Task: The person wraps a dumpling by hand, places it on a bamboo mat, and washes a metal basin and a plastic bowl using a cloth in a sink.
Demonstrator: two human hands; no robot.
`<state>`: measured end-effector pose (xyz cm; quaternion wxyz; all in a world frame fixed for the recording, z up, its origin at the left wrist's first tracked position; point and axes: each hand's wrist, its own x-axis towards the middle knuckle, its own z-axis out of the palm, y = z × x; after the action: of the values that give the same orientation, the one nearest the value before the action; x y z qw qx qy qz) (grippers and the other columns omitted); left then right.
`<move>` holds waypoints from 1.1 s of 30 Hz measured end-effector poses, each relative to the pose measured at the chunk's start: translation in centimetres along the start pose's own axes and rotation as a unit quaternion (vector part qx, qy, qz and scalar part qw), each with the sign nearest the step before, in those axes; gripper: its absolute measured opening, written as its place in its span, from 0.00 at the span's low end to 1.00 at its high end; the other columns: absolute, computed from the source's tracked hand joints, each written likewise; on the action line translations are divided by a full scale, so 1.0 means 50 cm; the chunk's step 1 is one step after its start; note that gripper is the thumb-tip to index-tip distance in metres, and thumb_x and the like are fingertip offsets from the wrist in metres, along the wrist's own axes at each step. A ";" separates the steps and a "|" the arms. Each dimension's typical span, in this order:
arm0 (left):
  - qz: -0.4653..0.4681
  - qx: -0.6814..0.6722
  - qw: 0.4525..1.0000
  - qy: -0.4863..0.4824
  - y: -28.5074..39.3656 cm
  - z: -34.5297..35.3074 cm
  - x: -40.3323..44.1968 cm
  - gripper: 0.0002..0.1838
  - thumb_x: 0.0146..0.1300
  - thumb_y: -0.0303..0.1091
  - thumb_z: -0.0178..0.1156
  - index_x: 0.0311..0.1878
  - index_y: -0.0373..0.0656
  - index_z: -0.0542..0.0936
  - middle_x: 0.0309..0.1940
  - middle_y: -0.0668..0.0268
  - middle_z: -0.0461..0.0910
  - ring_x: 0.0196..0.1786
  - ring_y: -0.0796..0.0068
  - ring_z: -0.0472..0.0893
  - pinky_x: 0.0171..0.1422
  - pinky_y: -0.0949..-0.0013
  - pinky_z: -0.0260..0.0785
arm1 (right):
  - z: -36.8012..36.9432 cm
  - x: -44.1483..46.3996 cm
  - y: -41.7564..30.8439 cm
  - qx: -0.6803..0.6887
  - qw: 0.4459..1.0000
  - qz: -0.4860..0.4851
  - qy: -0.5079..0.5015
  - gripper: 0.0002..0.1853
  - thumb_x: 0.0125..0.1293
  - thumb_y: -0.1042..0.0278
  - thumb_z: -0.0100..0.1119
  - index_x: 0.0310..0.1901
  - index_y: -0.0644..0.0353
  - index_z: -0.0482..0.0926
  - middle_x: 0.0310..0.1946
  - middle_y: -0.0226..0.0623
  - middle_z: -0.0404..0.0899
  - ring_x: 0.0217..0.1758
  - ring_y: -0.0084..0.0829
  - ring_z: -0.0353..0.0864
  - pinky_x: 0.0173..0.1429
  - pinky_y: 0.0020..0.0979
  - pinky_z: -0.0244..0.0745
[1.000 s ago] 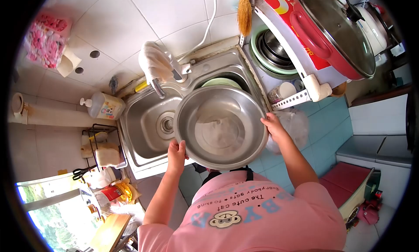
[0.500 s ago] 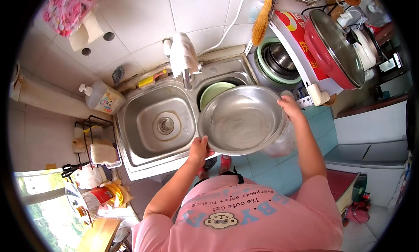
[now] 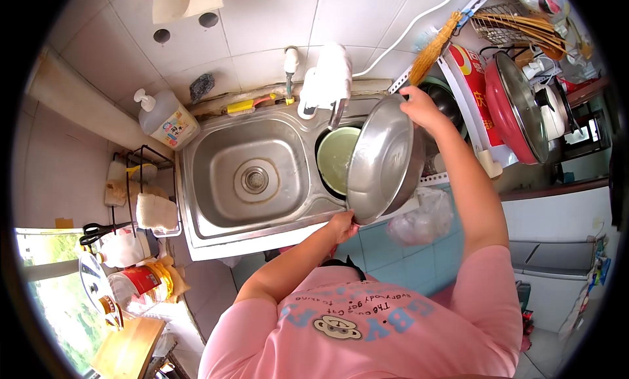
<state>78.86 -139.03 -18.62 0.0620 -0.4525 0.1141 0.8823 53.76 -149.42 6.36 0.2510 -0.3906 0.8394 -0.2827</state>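
Observation:
A wide stainless steel basin is tilted steeply over the right-hand sink bowl, its inside facing left. My left hand grips its near rim, fingers closed. At the far rim, my right hand is closed round the edge. A pale green basin sits in the right-hand sink bowl, partly covered by the steel one. Whether the steel basin holds any water, I cannot tell. Above the divider is the faucet, with a white cloth over it.
The left sink bowl shows its drain. A soap bottle and a yellow brush stand or lie behind it. At right are a straw brush and a red lidded pan. A plastic bag hangs below the counter.
The steel basin has gone from nearly level to steeply tilted and moved right relative to the sink. Both hands still hold its rim, the right one higher. The camera view has shifted.

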 end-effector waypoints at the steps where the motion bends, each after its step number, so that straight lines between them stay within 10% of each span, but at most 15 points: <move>1: -0.001 -0.003 1.000 -0.001 -0.002 0.004 0.004 0.17 0.73 0.45 0.42 0.37 0.42 0.71 0.21 0.68 0.69 0.19 0.81 0.70 0.15 0.83 0.64 | 0.012 0.004 -0.037 -0.029 0.999 -0.008 -0.031 0.19 0.55 0.72 0.54 0.49 0.66 0.71 0.24 0.42 0.77 0.21 0.31 0.78 0.23 0.33 0.73; 9: -0.091 0.036 0.985 -0.141 0.020 0.002 -0.017 0.17 0.73 0.46 0.41 0.39 0.41 0.69 0.20 0.68 0.68 0.16 0.82 0.65 0.15 0.85 0.59 | 0.055 0.011 -0.142 -0.130 0.989 -0.002 -0.069 0.19 0.55 0.72 0.54 0.50 0.62 0.71 0.24 0.41 0.77 0.19 0.30 0.77 0.23 0.32 0.74; 19: -0.086 0.101 0.986 -0.103 0.061 -0.040 -0.118 0.16 0.70 0.43 0.46 0.39 0.39 0.72 0.23 0.70 0.71 0.18 0.84 0.65 0.13 0.86 0.52 | -0.048 -0.098 -0.072 0.075 0.997 0.008 0.015 0.11 0.57 0.74 0.51 0.42 0.54 0.70 0.23 0.26 0.67 0.19 0.18 0.63 0.20 0.22 0.56; 23: 0.125 0.032 0.991 0.036 0.047 -0.143 -0.267 0.12 0.69 0.39 0.48 0.46 0.40 0.72 0.32 0.69 0.74 0.29 0.81 0.73 0.27 0.76 0.69 | -0.008 -0.199 0.035 0.106 0.989 -0.094 0.047 0.10 0.62 0.75 0.50 0.46 0.61 0.68 0.25 0.27 0.70 0.25 0.16 0.65 0.28 0.21 0.61; 33: 0.298 0.149 0.908 0.254 0.178 -0.550 -0.379 0.11 0.65 0.32 0.55 0.49 0.46 0.68 0.34 0.69 0.76 0.35 0.76 0.77 0.34 0.71 0.71 | 0.502 -0.169 0.152 0.304 0.946 0.069 -0.089 0.16 0.69 0.70 0.50 0.57 0.61 0.68 0.35 0.30 0.77 0.34 0.21 0.75 0.34 0.26 0.71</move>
<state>109.56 -154.83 -17.44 -0.1683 -0.5916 0.3853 0.6879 70.78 -145.62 -14.95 0.4508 -0.2602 0.7126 -0.4704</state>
